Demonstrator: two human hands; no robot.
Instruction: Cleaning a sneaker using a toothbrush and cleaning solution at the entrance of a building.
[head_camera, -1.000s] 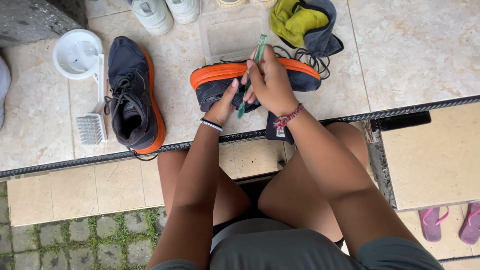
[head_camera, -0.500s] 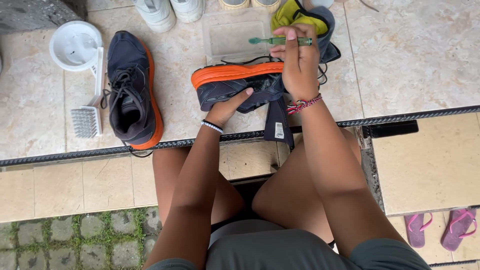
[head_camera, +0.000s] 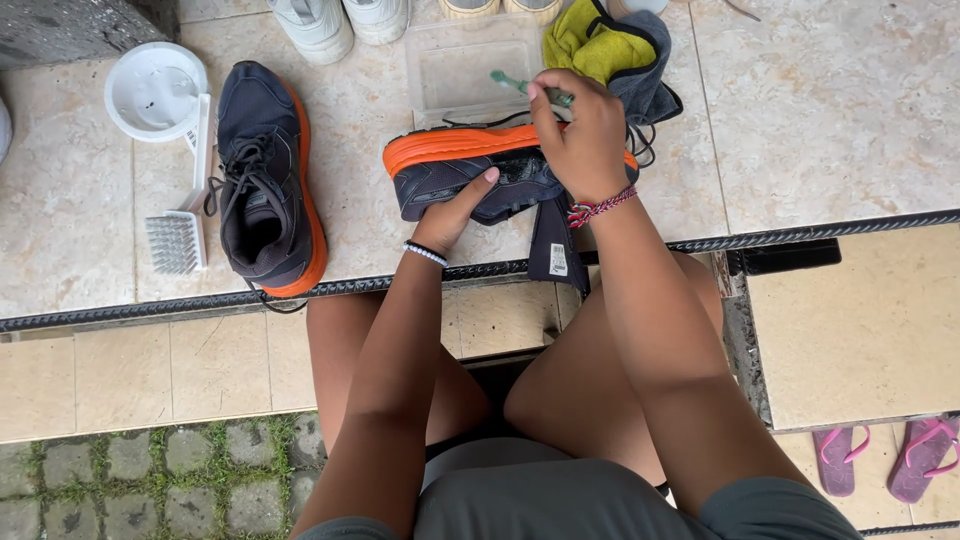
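A dark shoe with an orange sole (head_camera: 462, 172) lies on its side on the tiled ledge, its tongue hanging over the edge. My left hand (head_camera: 455, 215) presses on its upper and steadies it. Above the heel end of the shoe, my right hand (head_camera: 582, 125) grips a small green toothbrush (head_camera: 512, 83), whose head points left over a clear plastic tray (head_camera: 470, 70). The matching dark shoe (head_camera: 265, 180) stands upright to the left.
A white scrubbing brush (head_camera: 185, 215) and a white round bowl (head_camera: 155, 88) lie at far left. A yellow and grey cloth (head_camera: 610, 45) sits behind my right hand. White shoes (head_camera: 340, 20) line the far edge. Pink flip-flops (head_camera: 885, 458) lie below right.
My right hand lifted the green toothbrush off the shoe and carried it away to above the clear tray. My left hand stayed on the shoe.
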